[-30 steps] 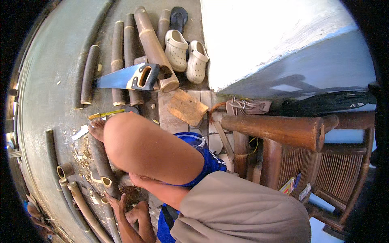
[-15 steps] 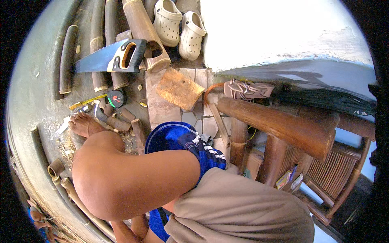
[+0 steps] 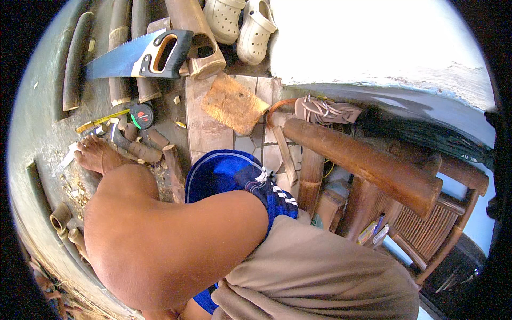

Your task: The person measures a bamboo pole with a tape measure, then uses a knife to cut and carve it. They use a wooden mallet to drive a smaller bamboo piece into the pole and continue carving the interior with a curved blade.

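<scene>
both hands are out of sight, their grip impossible to tell; the bent leg (image 3: 170,234) looms.

A short brown bamboo tube (image 3: 63,214) lies at lower left on a grey floor (image 3: 40,125), its hollow, pale-rimmed end turned toward the viewer. Just below it and to the right, a tan bamboo pole (image 3: 79,245) shows a cut end; the rest disappears behind a bent leg (image 3: 154,245).

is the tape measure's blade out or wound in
Out, at least partly: a length of yellow blade extends to the left from the tape measure's round case.
</scene>
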`<control>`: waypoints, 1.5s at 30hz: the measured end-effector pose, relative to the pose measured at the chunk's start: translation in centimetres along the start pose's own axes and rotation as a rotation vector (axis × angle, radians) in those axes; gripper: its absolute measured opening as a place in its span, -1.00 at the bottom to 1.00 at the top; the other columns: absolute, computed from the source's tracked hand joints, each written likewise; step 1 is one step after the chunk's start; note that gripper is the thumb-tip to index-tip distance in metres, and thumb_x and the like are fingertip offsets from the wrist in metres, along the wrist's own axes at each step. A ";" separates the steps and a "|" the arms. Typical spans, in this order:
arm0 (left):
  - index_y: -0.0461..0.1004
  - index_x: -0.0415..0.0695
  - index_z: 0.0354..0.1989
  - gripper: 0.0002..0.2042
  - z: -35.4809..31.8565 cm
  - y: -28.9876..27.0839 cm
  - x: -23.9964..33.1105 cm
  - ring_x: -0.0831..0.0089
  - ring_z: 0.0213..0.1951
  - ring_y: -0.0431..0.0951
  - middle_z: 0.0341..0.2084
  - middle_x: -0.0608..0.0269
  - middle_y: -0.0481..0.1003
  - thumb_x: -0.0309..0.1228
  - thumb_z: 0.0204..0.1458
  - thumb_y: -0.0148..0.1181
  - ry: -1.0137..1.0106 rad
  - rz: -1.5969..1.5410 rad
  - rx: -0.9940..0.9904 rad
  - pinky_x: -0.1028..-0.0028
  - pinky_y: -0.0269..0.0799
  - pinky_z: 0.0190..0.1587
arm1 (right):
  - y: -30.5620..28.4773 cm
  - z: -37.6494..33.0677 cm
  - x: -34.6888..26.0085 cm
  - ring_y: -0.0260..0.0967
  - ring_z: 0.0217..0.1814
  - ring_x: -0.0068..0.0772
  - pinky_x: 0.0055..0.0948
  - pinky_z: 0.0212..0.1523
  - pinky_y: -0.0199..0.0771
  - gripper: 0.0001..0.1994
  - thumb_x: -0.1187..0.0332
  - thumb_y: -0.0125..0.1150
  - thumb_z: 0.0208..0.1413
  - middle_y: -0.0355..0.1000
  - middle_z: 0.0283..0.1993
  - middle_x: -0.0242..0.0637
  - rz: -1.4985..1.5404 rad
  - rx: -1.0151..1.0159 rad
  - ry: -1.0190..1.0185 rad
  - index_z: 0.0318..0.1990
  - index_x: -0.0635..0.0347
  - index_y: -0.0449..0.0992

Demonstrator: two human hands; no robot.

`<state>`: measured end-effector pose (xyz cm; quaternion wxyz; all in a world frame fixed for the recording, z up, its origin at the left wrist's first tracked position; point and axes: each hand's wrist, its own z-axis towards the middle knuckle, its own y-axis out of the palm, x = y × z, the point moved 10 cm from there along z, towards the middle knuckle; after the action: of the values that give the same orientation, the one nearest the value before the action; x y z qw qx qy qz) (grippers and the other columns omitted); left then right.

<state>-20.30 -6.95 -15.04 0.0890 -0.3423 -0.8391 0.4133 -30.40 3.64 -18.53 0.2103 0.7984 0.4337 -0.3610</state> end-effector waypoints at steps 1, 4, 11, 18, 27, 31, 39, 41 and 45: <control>0.18 -0.15 0.35 0.04 0.0 -0.1 0.0 -0.13 0.22 0.37 0.22 -0.22 0.34 0.11 -0.29 0.57 -0.003 0.008 -0.004 0.04 0.33 0.23 | 0.2 -0.1 0.2 0.54 -0.14 0.11 0.03 -0.05 0.51 -0.43 0.06 0.20 0.13 0.54 -0.13 0.09 0.000 -0.007 0.002 0.18 0.27 0.32; 0.21 -0.15 0.33 0.02 0.1 -0.5 0.0 -0.12 0.21 0.39 0.20 -0.21 0.36 0.12 -0.30 0.57 -0.005 0.027 -0.017 0.04 0.35 0.21 | 0.7 -0.8 1.7 0.55 -0.14 0.10 0.03 -0.04 0.51 -0.41 0.06 0.22 0.12 0.54 -0.12 0.09 -0.011 -0.019 0.023 0.19 0.27 0.31; 0.27 -0.15 0.28 -0.01 0.8 -0.8 0.4 -0.11 0.17 0.44 0.16 -0.19 0.41 0.12 -0.31 0.57 -0.016 0.055 -0.047 0.06 0.38 0.17 | -0.2 -2.0 6.9 0.55 -0.13 0.09 0.02 -0.03 0.52 -0.34 0.04 0.27 0.09 0.55 -0.12 0.09 -0.081 -0.031 0.087 0.23 0.28 0.28; 0.34 -0.16 0.24 -0.04 1.9 -1.1 1.5 -0.09 0.12 0.49 0.11 -0.18 0.46 0.13 -0.32 0.58 0.002 0.059 -0.059 0.07 0.42 0.13 | -2.6 -1.8 8.8 0.55 -0.12 0.08 0.01 -0.01 0.52 -0.27 0.02 0.33 0.06 0.55 -0.11 0.09 -0.117 0.004 0.122 0.27 0.30 0.25; 0.42 -0.17 0.18 -0.08 2.7 -2.6 3.2 -0.07 0.07 0.55 0.06 -0.15 0.53 0.15 -0.34 0.58 0.041 0.015 -0.069 0.09 0.47 0.09 | -8.2 -0.9 9.9 0.56 -0.11 0.07 -0.01 0.00 0.52 -0.19 -0.01 0.40 0.02 0.56 -0.11 0.09 -0.149 0.166 0.167 0.32 0.31 0.22; 0.33 -0.27 0.24 -0.03 2.1 -1.6 3.2 -0.02 0.10 0.53 0.07 -0.12 0.53 0.07 -0.31 0.60 0.129 -0.299 0.037 0.15 0.44 0.16 | -10.3 -2.7 9.7 0.55 -0.06 0.17 0.07 0.02 0.50 -0.21 0.01 0.34 0.07 0.53 -0.02 0.18 -0.043 0.214 0.136 0.34 0.31 0.19; 0.38 -0.17 0.20 -0.07 1.6 -0.4 2.0 -0.11 0.13 0.52 0.06 -0.18 0.53 0.29 -0.24 0.42 0.009 -0.632 0.126 0.05 0.36 0.21 | -13.2 -5.5 6.3 0.48 -0.40 -0.15 -0.14 -0.40 0.48 -0.50 0.20 0.15 0.14 0.47 -0.35 -0.07 -0.167 0.316 -0.096 0.20 0.19 0.26; 0.42 -0.11 0.21 -0.11 1.3 0.0 1.4 -0.11 0.15 0.51 0.11 -0.19 0.51 0.43 -0.07 0.10 -0.099 -0.656 0.078 0.07 0.37 0.21 | -12.4 -6.9 6.3 0.38 -0.55 -0.38 -0.32 -0.60 0.45 -0.65 0.30 0.06 0.24 0.36 -0.44 -0.24 0.070 0.182 0.033 0.14 0.14 0.27; 0.55 -0.09 0.09 -0.08 1.2 0.2 0.8 -0.15 0.09 0.55 -0.03 -0.24 0.58 0.51 0.13 -0.42 -0.209 -0.725 0.081 -0.06 0.35 0.18 | -11.1 -10.8 1.3 0.33 -0.62 -0.44 -0.35 -0.66 0.50 -0.77 0.35 -0.03 0.33 0.29 -0.49 -0.33 0.333 0.005 0.178 0.09 0.10 0.26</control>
<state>-21.33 -7.12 -16.04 0.1567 0.0247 -0.8934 0.4204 -35.05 17.36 -12.73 0.2260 0.8884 0.3115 -0.2502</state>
